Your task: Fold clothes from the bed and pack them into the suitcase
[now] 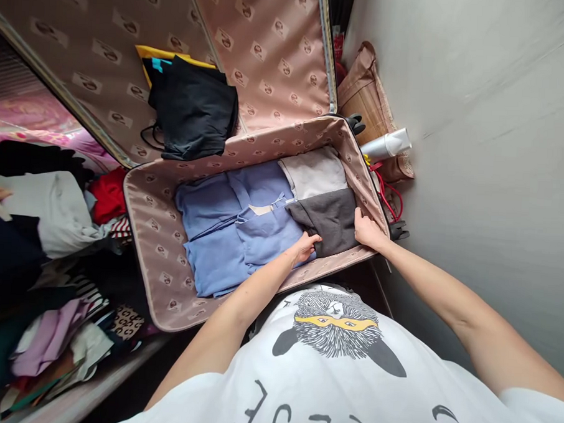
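Observation:
A folded dark grey garment (pixel 333 220) lies in the right end of the open suitcase (pixel 159 303). My left hand (pixel 305 247) is closed at its left lower edge, thumb pointing right over the cloth. At the right edge, against the suitcase wall, my right hand (pixel 369 230) pinches the same garment; some of its fingertips are hidden. Just above is a folded light grey garment (pixel 317 172), partly overlapped by the dark one. Folded blue clothes (pixel 219 240) fill the middle, one with a pale patch at its neckline.
Black clothing (pixel 195 111) with a yellow piece hangs over the suitcase's back edge, against the raised lid (pixel 265 42). Heaped clothes (pixel 57 214) lie left. A grey wall (pixel 490 152) stands right, beside a brown bag (pixel 366 84) and a silver-white cylinder (pixel 385 145).

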`<state>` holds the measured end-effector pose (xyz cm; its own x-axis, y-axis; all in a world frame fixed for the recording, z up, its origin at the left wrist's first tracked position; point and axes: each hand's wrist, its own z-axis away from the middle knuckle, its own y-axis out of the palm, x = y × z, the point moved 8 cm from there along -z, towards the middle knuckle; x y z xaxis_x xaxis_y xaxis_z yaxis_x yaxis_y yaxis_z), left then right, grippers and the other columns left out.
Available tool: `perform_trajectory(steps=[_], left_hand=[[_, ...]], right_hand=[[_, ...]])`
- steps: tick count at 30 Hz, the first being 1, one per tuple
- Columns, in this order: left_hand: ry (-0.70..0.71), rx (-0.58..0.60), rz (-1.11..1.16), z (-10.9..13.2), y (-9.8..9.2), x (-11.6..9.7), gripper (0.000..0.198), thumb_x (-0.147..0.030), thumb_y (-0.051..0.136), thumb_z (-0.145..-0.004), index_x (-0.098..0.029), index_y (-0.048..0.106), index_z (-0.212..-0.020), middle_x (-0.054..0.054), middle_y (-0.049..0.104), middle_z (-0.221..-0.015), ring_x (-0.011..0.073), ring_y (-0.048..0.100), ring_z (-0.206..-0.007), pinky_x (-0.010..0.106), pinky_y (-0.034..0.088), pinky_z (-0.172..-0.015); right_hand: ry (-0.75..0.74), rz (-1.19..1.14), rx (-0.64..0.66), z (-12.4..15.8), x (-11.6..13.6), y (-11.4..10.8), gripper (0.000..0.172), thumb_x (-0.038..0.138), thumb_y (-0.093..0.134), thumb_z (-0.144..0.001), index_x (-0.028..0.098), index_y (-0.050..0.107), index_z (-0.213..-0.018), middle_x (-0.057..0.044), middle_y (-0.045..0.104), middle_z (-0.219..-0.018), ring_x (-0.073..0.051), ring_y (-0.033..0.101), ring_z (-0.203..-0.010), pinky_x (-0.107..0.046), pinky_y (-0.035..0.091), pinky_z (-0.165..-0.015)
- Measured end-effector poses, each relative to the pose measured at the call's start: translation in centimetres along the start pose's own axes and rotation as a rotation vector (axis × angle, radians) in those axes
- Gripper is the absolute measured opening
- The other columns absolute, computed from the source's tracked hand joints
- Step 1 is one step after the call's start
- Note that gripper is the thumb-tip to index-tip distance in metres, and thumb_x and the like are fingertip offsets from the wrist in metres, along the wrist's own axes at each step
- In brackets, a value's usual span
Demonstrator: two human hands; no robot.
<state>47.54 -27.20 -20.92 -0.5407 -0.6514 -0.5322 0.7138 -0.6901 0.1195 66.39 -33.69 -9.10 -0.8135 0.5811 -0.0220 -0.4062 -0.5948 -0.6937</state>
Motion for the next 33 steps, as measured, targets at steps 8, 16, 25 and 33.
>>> perform_trajectory(steps=[8,16,25,33], left_hand=[[0.505,-0.278,-0.678,5.5,-0.6,-7.2,0.076,-0.041,0.076,-0.086,-0.015,0.046,-0.152,0.026,0.035,-0.164,0.0446,0.021,-0.158,0.062,0.018,-0.126],[0.636,-0.075,-1.133,-1.1,-0.2,-8.8,0.118,-0.044,0.101,-0.055,-0.032,0.046,-0.159,0.017,0.003,-0.177,0.0566,-0.019,-0.155,0.081,-0.001,-0.118],[0.609,-0.055,-1.392,2.0,-0.1,-8.9,0.088,-0.033,0.087,-0.075,-0.021,0.052,-0.155,0.022,0.006,-0.175,0.0594,-0.004,-0.156,0.084,0.013,-0.117],[0.821,-0.464,-0.739,18.4,-17.5,-8.4,0.046,-0.036,0.073,-0.088,-0.02,0.07,-0.131,0.022,0.046,-0.155,0.0387,0.044,-0.146,0.06,0.04,-0.118]], right_hand=[[-0.299,0.164,-0.15,0.0,4.6,-1.5,0.111,0.034,0.082,-0.084,0.034,0.011,-0.169,-0.027,0.008,-0.172,-0.059,0.027,-0.149,-0.07,0.044,-0.106],[-0.192,0.197,0.042,-7.8,4.5,5.8,0.161,0.033,0.105,-0.046,0.041,0.002,-0.169,-0.025,-0.036,-0.166,-0.07,0.008,-0.149,-0.083,0.037,-0.101],[-0.202,0.353,-0.082,-8.6,3.5,7.1,0.139,0.037,0.097,-0.056,0.036,0.017,-0.169,-0.036,-0.014,-0.169,-0.069,0.041,-0.136,-0.081,0.045,-0.086],[-0.258,0.448,-0.193,-8.9,3.8,6.3,0.118,0.035,0.083,-0.053,0.026,0.039,-0.163,-0.043,0.018,-0.164,-0.064,0.06,-0.118,-0.078,0.045,-0.073]])
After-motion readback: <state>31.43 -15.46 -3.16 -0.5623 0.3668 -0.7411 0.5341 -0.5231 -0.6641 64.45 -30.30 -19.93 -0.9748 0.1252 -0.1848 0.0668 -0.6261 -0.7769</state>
